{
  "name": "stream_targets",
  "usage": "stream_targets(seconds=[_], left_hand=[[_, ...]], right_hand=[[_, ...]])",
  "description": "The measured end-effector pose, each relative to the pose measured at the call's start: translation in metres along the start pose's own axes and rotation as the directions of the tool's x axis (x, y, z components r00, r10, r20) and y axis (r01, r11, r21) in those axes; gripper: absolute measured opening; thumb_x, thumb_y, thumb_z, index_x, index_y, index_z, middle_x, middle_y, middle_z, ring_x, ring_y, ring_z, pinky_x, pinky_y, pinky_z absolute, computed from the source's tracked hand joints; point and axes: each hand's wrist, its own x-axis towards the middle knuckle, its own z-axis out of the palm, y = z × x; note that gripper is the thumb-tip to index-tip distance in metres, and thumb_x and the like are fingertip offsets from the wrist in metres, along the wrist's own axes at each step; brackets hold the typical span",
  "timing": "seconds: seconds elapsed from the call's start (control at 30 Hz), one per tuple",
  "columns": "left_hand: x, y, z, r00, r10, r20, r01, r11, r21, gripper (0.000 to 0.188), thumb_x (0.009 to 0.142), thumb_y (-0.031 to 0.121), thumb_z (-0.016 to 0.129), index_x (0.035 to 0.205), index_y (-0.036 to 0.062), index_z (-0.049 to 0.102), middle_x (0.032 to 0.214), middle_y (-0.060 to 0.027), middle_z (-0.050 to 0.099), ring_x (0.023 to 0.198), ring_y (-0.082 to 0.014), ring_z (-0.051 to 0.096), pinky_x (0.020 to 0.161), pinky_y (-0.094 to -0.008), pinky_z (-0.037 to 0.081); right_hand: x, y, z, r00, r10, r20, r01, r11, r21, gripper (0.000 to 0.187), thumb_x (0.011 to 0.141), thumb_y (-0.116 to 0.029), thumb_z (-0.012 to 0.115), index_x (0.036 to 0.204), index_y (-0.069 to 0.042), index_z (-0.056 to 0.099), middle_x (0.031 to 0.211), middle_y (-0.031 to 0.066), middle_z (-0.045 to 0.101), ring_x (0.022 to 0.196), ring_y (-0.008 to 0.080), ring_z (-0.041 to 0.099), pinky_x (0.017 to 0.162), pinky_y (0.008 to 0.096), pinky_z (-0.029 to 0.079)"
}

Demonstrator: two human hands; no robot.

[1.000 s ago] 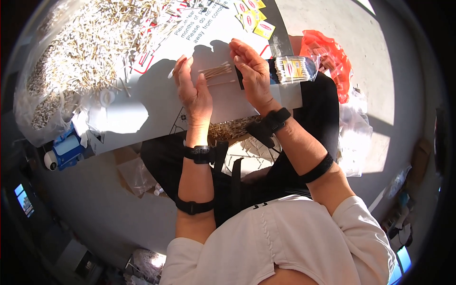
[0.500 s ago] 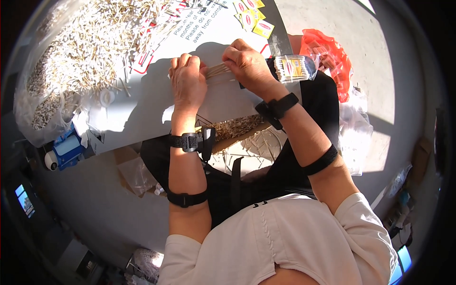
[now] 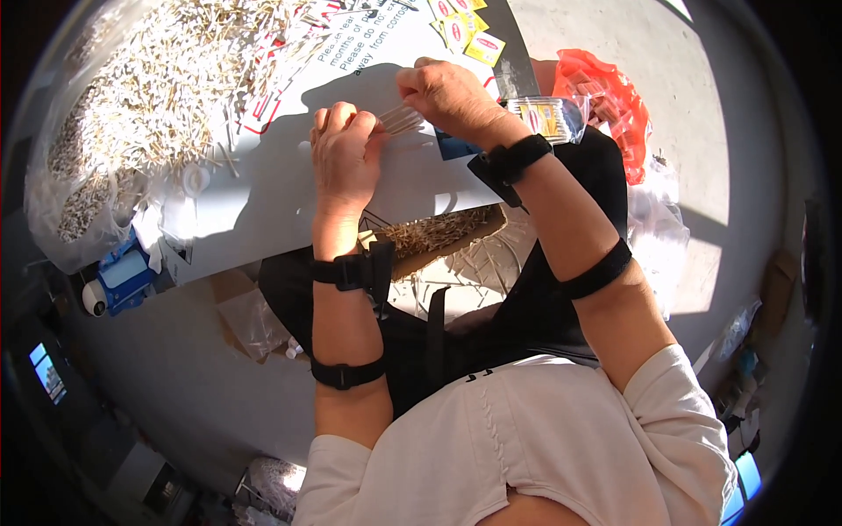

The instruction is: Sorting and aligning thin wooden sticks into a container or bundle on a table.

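Observation:
My left hand (image 3: pixel 344 162) is closed around a thin bundle of cotton swabs (image 3: pixel 402 120), whose sticks fan out to the right over the table (image 3: pixel 403 184). Above their right ends is my right hand (image 3: pixel 452 98), its fingers bent and pressed together; whatever they pinch is hidden. A clear pack of cotton swabs with a yellow card (image 3: pixel 544 118) lies just right of my right wrist, partly behind it. Under that wrist shows a dark blue flat piece (image 3: pixel 456 146). Yellow and white cards (image 3: pixel 469 33) are scattered beyond my right hand.
A large heap of loose cotton swabs (image 3: pixel 175 105) spills from a clear bag at the left. Near it are a tape roll (image 3: pixel 196 180) and a blue-and-white item (image 3: pixel 123 273). A carton of swabs (image 3: pixel 438 237) sits below the table edge. A red bag (image 3: pixel 614 101) stands at right.
My right hand has moved up and slightly left, off the swabs' right ends, uncovering the dark blue piece. My left hand stays nearly in place, still holding the swabs.

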Motion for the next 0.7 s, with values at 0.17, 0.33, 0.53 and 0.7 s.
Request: stream_targets(seconds=[0.17, 0.33, 0.53, 0.7], left_hand=[[-0.002, -0.004, 0.005, 1.0, 0.01, 0.001, -0.01, 1.0, -0.028, 0.011, 0.075, 0.006, 0.067, 0.077, 0.0067, 0.056, 0.087, -0.0057, 0.053, 0.087, -0.0292, 0.048, 0.081, -0.0399, 0.041], [0.009, -0.012, 0.002, 0.997, -0.04, -0.063, 0.043, 0.998, 0.048, 0.009, 0.076, 0.005, 0.067, 0.079, 0.0065, 0.059, 0.088, -0.0059, 0.054, 0.09, -0.0291, 0.048, 0.082, -0.0397, 0.04], [0.015, -0.014, 0.008, 0.999, -0.05, 0.012, 0.049, 0.994, 0.095, 0.008, 0.077, 0.004, 0.065, 0.084, 0.0054, 0.062, 0.095, -0.0064, 0.055, 0.095, -0.0293, 0.049, 0.084, -0.0401, 0.042], [0.001, 0.002, 0.025, 0.981, -0.155, -0.113, 0.111, 0.939, -0.326, 0.022, 0.09, 0.019, 0.056, 0.105, 0.0025, 0.061, 0.115, -0.0111, 0.056, 0.111, -0.0299, 0.05, 0.097, -0.0401, 0.04]], right_hand=[[-0.002, 0.002, 0.002, 0.999, -0.037, -0.01, 0.037, 0.999, 0.037, 0.004, 0.081, -0.012, 0.059, 0.082, -0.008, 0.059, 0.084, 0.0108, 0.06, 0.078, 0.033, 0.062, 0.069, 0.0398, 0.05], [-0.003, 0.003, 0.0, 0.998, -0.069, 0.004, 0.069, 0.997, 0.02, 0.004, 0.081, -0.012, 0.059, 0.084, -0.009, 0.061, 0.084, 0.0103, 0.06, 0.079, 0.0326, 0.062, 0.07, 0.0394, 0.05], [-0.013, -0.007, 0.013, 0.941, 0.134, -0.31, 0.017, 0.898, 0.439, 0.016, 0.09, 0.001, 0.053, 0.103, 0.0, 0.063, 0.105, 0.0106, 0.061, 0.098, 0.0237, 0.062, 0.086, 0.0302, 0.049], [-0.029, -0.02, 0.033, 0.939, 0.19, -0.287, 0.086, 0.68, 0.729, 0.024, 0.096, -0.001, 0.047, 0.118, 0.002, 0.056, 0.123, 0.0111, 0.058, 0.115, 0.0181, 0.054, 0.101, 0.0286, 0.041]])
